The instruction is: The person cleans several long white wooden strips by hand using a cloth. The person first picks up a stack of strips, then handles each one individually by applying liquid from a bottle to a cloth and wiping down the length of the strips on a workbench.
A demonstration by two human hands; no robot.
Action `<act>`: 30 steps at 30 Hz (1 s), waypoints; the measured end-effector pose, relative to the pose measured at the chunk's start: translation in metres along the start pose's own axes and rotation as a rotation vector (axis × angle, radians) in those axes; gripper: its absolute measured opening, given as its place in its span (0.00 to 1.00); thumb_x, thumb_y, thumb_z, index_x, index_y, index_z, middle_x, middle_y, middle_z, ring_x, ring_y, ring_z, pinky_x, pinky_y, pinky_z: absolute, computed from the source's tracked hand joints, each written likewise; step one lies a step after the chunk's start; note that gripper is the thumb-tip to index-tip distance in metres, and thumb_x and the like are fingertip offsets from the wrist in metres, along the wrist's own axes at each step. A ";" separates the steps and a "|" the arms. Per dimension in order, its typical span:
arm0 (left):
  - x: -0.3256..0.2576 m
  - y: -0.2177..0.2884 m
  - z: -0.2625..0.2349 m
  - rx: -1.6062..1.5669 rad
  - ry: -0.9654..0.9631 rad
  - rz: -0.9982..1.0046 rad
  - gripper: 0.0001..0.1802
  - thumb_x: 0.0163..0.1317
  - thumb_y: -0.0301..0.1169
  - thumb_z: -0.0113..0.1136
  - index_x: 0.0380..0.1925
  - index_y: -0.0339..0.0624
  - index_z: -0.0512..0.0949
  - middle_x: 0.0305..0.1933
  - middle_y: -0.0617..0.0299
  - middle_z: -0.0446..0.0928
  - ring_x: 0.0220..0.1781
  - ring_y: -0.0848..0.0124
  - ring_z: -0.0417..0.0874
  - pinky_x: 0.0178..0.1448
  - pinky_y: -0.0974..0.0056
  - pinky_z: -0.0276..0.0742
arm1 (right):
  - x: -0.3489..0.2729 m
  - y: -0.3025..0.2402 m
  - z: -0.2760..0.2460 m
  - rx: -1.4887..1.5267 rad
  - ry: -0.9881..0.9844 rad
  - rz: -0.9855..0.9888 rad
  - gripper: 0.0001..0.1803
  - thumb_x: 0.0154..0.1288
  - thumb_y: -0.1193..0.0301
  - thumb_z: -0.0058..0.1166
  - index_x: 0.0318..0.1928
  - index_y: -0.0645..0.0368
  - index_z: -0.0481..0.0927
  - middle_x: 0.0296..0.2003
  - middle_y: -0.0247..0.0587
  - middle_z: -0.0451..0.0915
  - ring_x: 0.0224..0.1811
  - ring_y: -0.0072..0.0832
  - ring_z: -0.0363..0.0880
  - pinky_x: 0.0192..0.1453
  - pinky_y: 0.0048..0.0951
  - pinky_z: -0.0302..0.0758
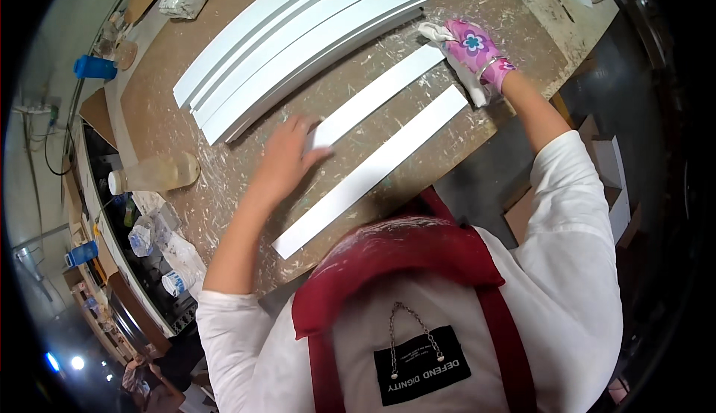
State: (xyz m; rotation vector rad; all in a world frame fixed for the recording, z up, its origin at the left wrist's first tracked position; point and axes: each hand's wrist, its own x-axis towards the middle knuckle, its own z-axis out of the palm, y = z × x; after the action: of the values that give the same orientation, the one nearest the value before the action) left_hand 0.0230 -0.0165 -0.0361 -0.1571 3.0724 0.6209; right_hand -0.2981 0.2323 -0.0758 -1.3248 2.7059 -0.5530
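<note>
A flat white strip (380, 96) lies slantwise across the table. My bare left hand (287, 152) is at its left end, fingers along the far side and thumb at the near side, holding it there. My right hand (477, 53), in a pink flowered glove, is closed on a crumpled white cloth (468, 85) at the strip's right end. Part of the cloth hangs below the glove, and its folds hide that end's edge. Nearer to me, a second white strip (373, 170) lies roughly parallel, touched by neither hand.
Beyond the strips stands a stack of long white pieces (298, 47) on the paint-marked brown table (239, 167). To the left lie a bottle of cloudy liquid (156, 174) and a clear plastic bottle (145, 235). A blue container (95, 67) sits at the far left; cardboard boxes (522, 208) stand below right.
</note>
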 end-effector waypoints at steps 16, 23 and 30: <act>0.169 0.055 0.047 -0.332 -0.253 -0.207 0.20 0.47 0.36 0.69 0.34 0.37 0.72 0.40 0.45 0.75 0.44 0.50 0.76 0.46 0.52 0.71 | 0.000 -0.003 0.000 0.251 0.035 -0.047 0.10 0.59 0.68 0.49 0.39 0.61 0.72 0.37 0.51 0.75 0.44 0.48 0.74 0.49 0.42 0.69; 0.149 0.041 0.039 -0.275 -0.344 -0.275 0.20 0.48 0.35 0.69 0.36 0.37 0.72 0.42 0.47 0.75 0.46 0.51 0.76 0.48 0.53 0.71 | 0.000 0.009 0.001 0.355 -0.012 -0.088 0.15 0.59 0.68 0.49 0.45 0.62 0.72 0.42 0.51 0.75 0.49 0.47 0.73 0.54 0.39 0.69; 0.162 0.057 0.045 -0.223 -0.292 -0.281 0.22 0.50 0.37 0.69 0.41 0.40 0.72 0.44 0.49 0.75 0.48 0.51 0.76 0.51 0.54 0.71 | 0.001 0.011 0.007 0.341 0.007 -0.115 0.16 0.59 0.70 0.49 0.48 0.61 0.73 0.42 0.51 0.76 0.48 0.46 0.74 0.54 0.38 0.70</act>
State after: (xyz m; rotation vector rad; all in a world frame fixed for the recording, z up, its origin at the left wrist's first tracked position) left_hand -0.1444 0.0375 -0.0592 -0.4466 2.6315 0.8771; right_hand -0.3053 0.2355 -0.0866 -1.3858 2.4059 -0.9798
